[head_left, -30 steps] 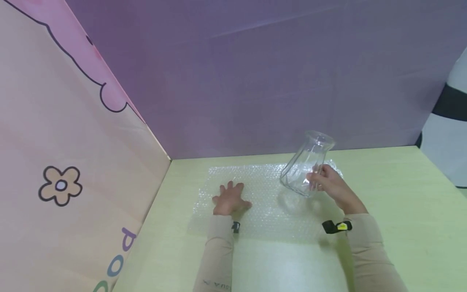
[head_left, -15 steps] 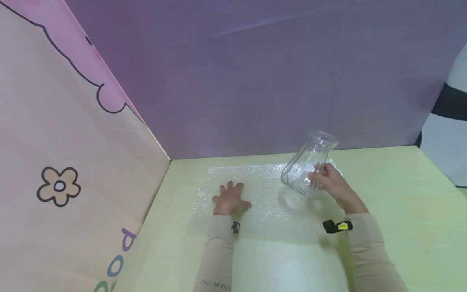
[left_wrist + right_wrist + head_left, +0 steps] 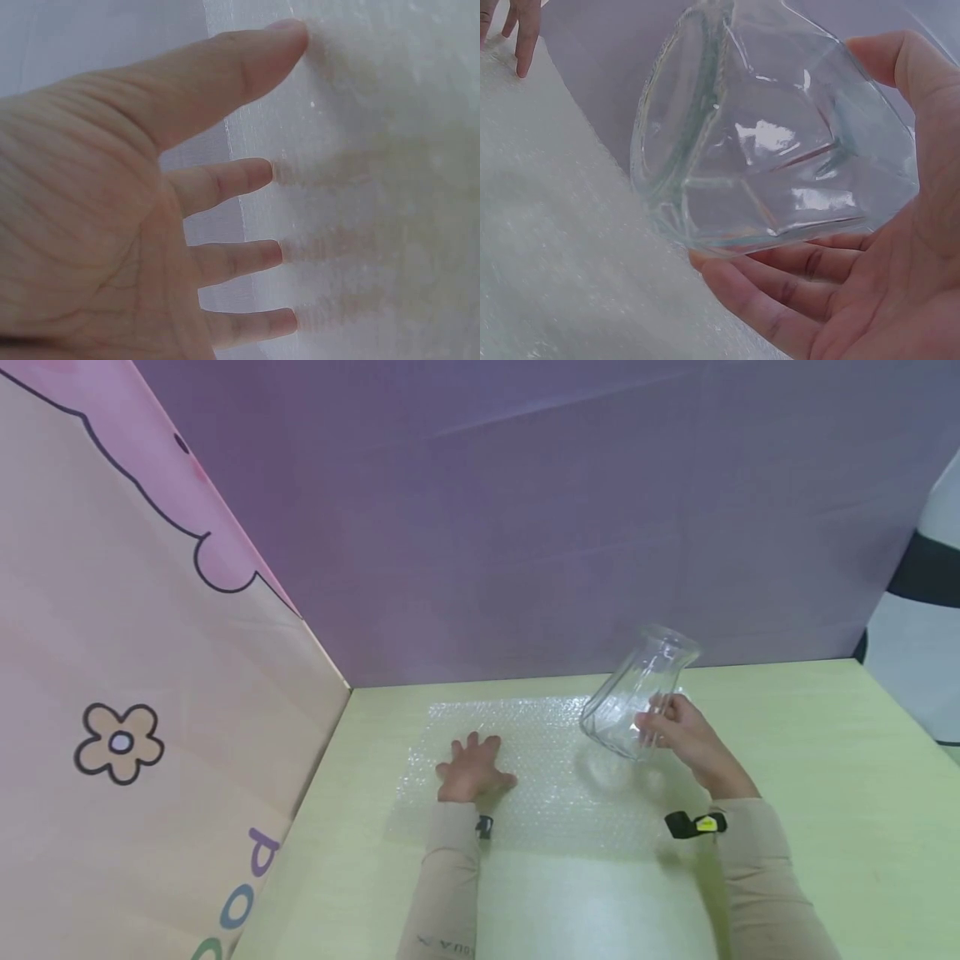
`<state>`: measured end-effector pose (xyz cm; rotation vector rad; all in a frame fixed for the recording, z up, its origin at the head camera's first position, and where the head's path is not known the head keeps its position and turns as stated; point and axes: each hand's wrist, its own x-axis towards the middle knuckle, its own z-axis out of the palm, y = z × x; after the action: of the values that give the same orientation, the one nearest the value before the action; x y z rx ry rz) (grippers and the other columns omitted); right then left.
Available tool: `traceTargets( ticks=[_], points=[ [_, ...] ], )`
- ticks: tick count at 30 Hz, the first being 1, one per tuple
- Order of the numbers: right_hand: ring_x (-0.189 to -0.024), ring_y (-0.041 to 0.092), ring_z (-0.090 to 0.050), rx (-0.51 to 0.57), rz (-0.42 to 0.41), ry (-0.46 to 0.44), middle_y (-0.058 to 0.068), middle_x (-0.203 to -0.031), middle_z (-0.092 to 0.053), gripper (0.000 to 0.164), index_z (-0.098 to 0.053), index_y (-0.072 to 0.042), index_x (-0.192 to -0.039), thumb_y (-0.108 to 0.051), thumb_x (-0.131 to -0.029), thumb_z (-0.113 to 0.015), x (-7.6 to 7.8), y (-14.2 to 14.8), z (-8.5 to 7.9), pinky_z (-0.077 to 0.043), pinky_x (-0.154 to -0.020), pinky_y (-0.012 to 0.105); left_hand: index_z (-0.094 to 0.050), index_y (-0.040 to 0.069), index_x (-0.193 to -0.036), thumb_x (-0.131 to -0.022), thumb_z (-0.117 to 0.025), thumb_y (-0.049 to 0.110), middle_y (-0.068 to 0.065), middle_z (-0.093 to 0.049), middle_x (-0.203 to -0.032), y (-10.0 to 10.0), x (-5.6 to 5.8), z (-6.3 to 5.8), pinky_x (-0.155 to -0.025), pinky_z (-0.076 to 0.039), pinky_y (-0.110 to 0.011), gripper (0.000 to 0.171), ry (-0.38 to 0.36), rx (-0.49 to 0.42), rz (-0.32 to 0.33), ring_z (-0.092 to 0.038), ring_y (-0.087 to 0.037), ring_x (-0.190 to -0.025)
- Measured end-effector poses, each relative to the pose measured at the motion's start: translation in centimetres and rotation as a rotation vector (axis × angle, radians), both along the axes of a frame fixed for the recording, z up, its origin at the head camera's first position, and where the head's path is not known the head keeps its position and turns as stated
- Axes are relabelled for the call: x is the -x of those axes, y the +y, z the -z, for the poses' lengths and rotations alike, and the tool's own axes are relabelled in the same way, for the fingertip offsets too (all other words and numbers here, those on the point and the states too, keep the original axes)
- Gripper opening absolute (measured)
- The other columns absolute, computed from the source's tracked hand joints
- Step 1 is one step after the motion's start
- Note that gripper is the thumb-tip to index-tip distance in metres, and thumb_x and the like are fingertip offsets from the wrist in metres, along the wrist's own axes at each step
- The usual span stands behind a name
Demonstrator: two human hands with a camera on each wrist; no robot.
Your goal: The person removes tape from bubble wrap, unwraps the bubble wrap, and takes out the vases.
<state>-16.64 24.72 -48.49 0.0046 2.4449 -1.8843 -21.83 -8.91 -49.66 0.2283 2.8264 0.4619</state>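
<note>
A clear glass carafe (image 3: 626, 702) with faceted sides and a flared mouth tilts to the right above the bubble wrap. My right hand (image 3: 686, 735) grips its side, thumb toward me and fingers round the back. In the right wrist view, the glass carafe (image 3: 780, 142) sits between the thumb and the curled fingers. On the left part of the bubble wrap sheet (image 3: 540, 793), my left hand (image 3: 472, 770) rests with its fingers spread. The left wrist view has the straight fingertips (image 3: 262, 255) touching the bubble wrap (image 3: 390, 187).
A pale yellow-green table (image 3: 825, 793) carries the flat bubble wrap. Behind it rises a purple wall panel (image 3: 525, 527). On the left stands a printed panel (image 3: 187, 677) with a flower and letters, and a white and black shape (image 3: 922, 610) shows at the far right.
The carafe and my right hand have shifted slightly right and up, the carafe leaning a little more. My left hand has stayed in place.
</note>
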Motion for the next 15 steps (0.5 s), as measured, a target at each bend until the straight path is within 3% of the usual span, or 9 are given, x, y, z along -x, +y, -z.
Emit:
traceTargets(
  ticks=[15],
  points=[
    [-0.100, 0.005, -0.063, 0.006, 0.028, 0.013, 0.009, -0.126, -0.056, 0.067, -0.028, 0.003, -0.147, -0.035, -0.103, -0.061, -0.06, 0.32, 0.11, -0.052, -0.093, 0.024, -0.047, 0.023, -0.153, -0.085, -0.080, 0.043, -0.017, -0.031, -0.166, -0.01, 0.06, 0.07, -0.108, -0.029, -0.080, 0.078, 0.005, -0.004, 0.005, -0.026, -0.049, -0.151]
  ],
)
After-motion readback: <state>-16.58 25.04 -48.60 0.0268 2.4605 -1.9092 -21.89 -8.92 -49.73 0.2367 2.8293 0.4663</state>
